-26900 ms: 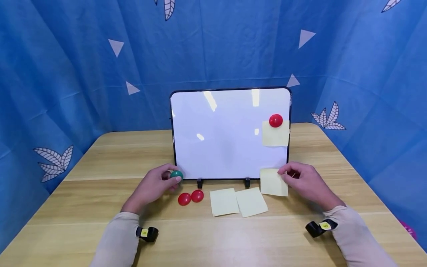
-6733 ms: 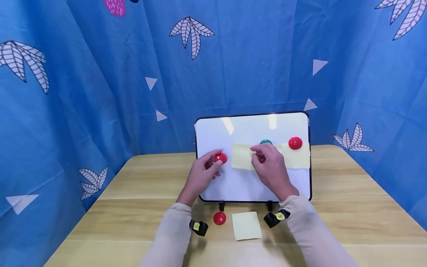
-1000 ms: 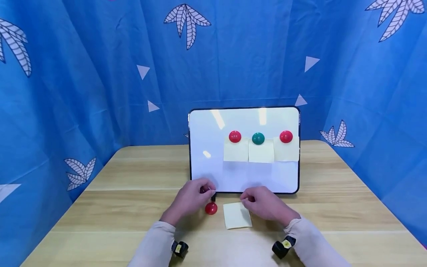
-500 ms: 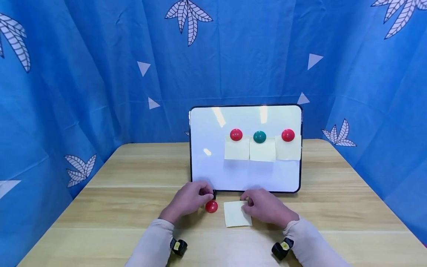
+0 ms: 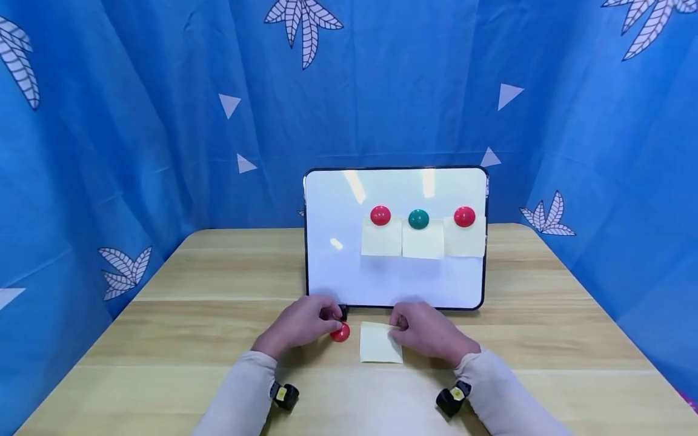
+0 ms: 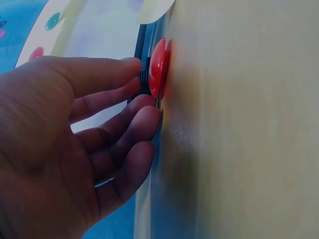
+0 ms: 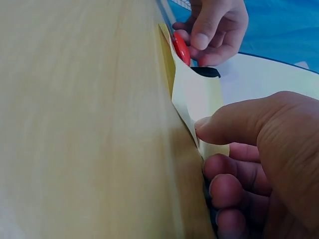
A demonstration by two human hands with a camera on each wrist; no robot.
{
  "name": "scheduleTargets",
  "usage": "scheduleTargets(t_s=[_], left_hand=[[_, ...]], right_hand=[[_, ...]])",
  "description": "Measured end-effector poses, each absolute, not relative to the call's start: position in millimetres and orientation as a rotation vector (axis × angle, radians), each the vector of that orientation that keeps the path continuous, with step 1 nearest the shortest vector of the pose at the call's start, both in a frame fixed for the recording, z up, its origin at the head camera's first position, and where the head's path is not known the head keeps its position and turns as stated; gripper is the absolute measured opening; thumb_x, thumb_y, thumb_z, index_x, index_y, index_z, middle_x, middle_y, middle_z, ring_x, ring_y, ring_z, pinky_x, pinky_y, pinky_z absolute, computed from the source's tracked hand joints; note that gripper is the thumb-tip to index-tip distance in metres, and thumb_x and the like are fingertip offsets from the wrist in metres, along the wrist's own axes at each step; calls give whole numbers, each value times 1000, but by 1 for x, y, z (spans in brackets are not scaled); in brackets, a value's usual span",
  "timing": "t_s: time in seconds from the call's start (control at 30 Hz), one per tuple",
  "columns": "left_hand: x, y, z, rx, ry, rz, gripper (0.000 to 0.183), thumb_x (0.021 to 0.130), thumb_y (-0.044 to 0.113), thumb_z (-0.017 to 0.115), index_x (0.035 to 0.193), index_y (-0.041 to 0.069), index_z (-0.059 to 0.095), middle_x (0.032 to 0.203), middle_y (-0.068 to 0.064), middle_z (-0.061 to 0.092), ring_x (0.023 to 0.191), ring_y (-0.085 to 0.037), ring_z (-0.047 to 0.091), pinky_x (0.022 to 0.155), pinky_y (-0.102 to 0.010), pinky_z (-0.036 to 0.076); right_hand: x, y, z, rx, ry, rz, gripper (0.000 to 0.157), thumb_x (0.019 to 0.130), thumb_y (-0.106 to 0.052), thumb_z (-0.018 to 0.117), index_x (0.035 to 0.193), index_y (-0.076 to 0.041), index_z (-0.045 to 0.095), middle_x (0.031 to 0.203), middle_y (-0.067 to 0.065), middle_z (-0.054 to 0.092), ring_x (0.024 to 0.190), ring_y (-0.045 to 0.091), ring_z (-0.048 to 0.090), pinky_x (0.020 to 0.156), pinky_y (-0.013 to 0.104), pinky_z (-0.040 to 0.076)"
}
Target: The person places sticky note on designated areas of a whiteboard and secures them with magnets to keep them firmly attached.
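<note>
In the head view my left hand (image 5: 302,322) is beside a round red magnet (image 5: 340,332) lying on the table. The left wrist view shows that thumb and the loosely bent fingers just short of the magnet (image 6: 158,68), with nothing between them. My right hand (image 5: 431,330) pinches the right edge of a pale yellow sticky note (image 5: 378,343). In the right wrist view the thumb lies over the note (image 7: 192,94), a finger is behind it, and the paper bends up off the table. Behind both hands stands a whiteboard (image 5: 338,272).
Three notes hang in a row on the board: a left note (image 5: 382,242) under a red magnet (image 5: 380,215), a middle note (image 5: 423,245) under a green magnet (image 5: 418,219), and a right note (image 5: 465,242) under another red magnet (image 5: 465,217). A blue curtain (image 5: 349,109) surrounds the wooden table (image 5: 218,272).
Since a second ago, my left hand has come down to the loose red magnet and my right fingers have taken the note's edge. Earlier, the board held just one note under a magnet.
</note>
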State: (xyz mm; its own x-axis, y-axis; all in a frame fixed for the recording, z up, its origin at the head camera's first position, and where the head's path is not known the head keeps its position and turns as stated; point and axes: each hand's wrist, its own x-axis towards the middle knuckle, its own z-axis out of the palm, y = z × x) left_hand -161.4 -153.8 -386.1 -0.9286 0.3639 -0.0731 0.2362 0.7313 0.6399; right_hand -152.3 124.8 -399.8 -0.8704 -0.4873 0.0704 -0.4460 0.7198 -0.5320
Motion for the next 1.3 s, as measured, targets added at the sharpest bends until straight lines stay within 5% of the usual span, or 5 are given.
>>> scheduleTargets(t_s=[0.73,1.3], left_hand=[[-160,-152,-382,418,2680,911,20,82,31,84,93,23,70,87,3,62,75,-21,56,64,-36,47],[-158,-151,-383,362,2670,919,20,82,26,85,96,23,71,93,2,60,83,-22,56,66,-35,49]], right_hand=[[-152,133,-397,-749,2763,-963,13,98,-16,64,89,-24,58,81,-8,56,79,12,53,69,32,45],[-154,129,-399,-793,2773,-1047,16,94,-11,65,84,-22,59,79,-9,55,78,12,53,68,29,46]])
